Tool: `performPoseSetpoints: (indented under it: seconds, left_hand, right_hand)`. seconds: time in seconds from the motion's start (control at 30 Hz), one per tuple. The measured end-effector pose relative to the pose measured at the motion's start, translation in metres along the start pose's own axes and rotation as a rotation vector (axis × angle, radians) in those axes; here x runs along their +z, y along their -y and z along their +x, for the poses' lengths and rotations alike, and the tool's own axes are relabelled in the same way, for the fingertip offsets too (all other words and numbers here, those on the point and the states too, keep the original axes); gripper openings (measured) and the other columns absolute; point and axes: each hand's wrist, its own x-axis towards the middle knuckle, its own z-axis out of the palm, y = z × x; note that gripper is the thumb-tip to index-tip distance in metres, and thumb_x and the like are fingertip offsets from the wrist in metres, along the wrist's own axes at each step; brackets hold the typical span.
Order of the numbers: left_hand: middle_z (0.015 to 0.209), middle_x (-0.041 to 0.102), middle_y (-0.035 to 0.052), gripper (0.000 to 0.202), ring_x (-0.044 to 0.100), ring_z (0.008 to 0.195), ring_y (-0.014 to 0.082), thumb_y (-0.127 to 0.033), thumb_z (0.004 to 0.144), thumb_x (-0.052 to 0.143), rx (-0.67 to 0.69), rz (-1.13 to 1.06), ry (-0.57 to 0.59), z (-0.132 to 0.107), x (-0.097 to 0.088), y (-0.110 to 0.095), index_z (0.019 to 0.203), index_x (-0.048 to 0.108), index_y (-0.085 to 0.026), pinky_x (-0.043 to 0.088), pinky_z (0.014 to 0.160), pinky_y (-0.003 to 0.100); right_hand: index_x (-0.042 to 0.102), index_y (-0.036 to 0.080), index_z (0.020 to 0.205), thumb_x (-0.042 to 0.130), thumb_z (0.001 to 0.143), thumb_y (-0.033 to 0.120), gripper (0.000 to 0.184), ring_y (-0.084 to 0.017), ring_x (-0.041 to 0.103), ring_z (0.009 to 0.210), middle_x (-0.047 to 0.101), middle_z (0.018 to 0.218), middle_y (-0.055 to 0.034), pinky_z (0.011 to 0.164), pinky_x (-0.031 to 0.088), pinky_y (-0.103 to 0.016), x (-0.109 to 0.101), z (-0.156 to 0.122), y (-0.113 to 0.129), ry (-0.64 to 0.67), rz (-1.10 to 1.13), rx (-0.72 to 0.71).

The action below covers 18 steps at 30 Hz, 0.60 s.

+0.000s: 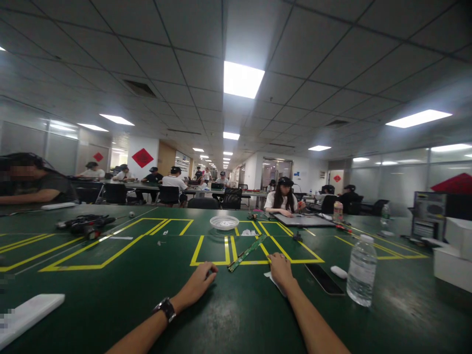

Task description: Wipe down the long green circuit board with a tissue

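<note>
My left hand [197, 289], a dark watch [165, 309] on its wrist, rests low over the green table with its fingers curled in. A dark spot shows between thumb and forefinger; what it is I cannot make out. Just ahead and to its right lies a long, narrow green circuit board [248, 253], set diagonally. My right hand [281, 271] is beyond the board's right side, fingers bent down and close together, their undersides hidden. Partly under this hand a white piece [272, 279], like paper or plastic, sticks out. I cannot tell whether the right fingers grip anything.
A white dish [224, 223] stands ahead, with crumpled white material [248, 232] nearby. On the right are a phone [324, 279], a white case [339, 272] and a water bottle [362, 270]. Dark tools [86, 226] lie left; yellow tape [72, 267] marks the table. A person [283, 199] sits opposite.
</note>
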Motion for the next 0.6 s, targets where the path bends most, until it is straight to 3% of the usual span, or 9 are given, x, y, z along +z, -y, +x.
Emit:
performPoseSetpoints:
  seconds: [0.07,0.13,0.2,0.3,0.4,0.6]
  left_hand:
    - [0.101,0.058,0.0077,0.025,0.051,0.092,0.0190,-0.032,0.086,0.041,0.022,0.025,0.019,-0.001,0.000,-0.002,0.098,0.057,-0.017,0.039,0.085,0.031]
    - [0.102,0.058,0.0072,0.024,0.051,0.093,0.0188,-0.031,0.087,0.041,0.041,0.044,0.032,-0.002,0.001,-0.004,0.098,0.058,-0.017,0.039,0.086,0.030]
    - [0.102,0.058,0.0070,0.023,0.051,0.095,0.0189,-0.030,0.086,0.042,0.055,0.054,0.039,-0.003,0.001,-0.005,0.098,0.058,-0.018,0.038,0.087,0.031]
    - [0.104,0.058,0.0074,0.023,0.051,0.096,0.0191,-0.029,0.086,0.042,0.058,0.059,0.029,-0.004,0.002,-0.005,0.099,0.058,-0.018,0.038,0.089,0.031]
    - [0.104,0.058,0.0078,0.022,0.050,0.097,0.0195,-0.028,0.086,0.042,0.056,0.050,0.016,-0.004,0.002,-0.007,0.099,0.057,-0.018,0.037,0.090,0.032]
    - [0.101,0.058,0.0077,0.022,0.051,0.094,0.0193,-0.026,0.086,0.041,0.054,0.008,-0.013,-0.002,0.002,-0.007,0.097,0.057,-0.017,0.039,0.088,0.032]
  right_hand:
    - [0.060,0.023,0.119,0.036,0.086,0.009,0.043,-0.027,0.045,0.116,0.054,0.120,-0.0137,0.090,0.033,-0.041,-0.006,0.000,0.007,-0.035,-0.033,0.007]
    - [0.057,0.023,0.123,0.037,0.085,0.009,0.044,-0.027,0.041,0.120,0.052,0.127,-0.0132,0.093,0.032,-0.041,-0.010,-0.002,0.024,-0.056,-0.006,-0.083]
    - [0.048,0.024,0.131,0.039,0.087,0.018,0.045,-0.025,0.037,0.125,0.046,0.135,-0.0107,0.099,0.028,-0.040,-0.009,-0.006,0.048,-0.044,0.080,-0.262]
    - [0.038,0.025,0.139,0.041,0.089,0.037,0.051,-0.026,0.032,0.130,0.039,0.142,-0.0097,0.102,0.025,-0.043,-0.003,-0.013,0.082,0.102,0.192,-0.455]
    - [0.043,0.027,0.134,0.036,0.091,0.041,0.046,-0.025,0.038,0.126,0.045,0.137,-0.0091,0.101,0.028,-0.044,-0.002,-0.020,0.098,0.183,0.243,-0.547]
    - [0.064,0.022,0.108,0.035,0.092,0.043,0.039,-0.024,0.054,0.104,0.063,0.107,-0.0097,0.090,0.036,-0.038,-0.023,-0.032,0.105,0.067,0.236,-0.523]
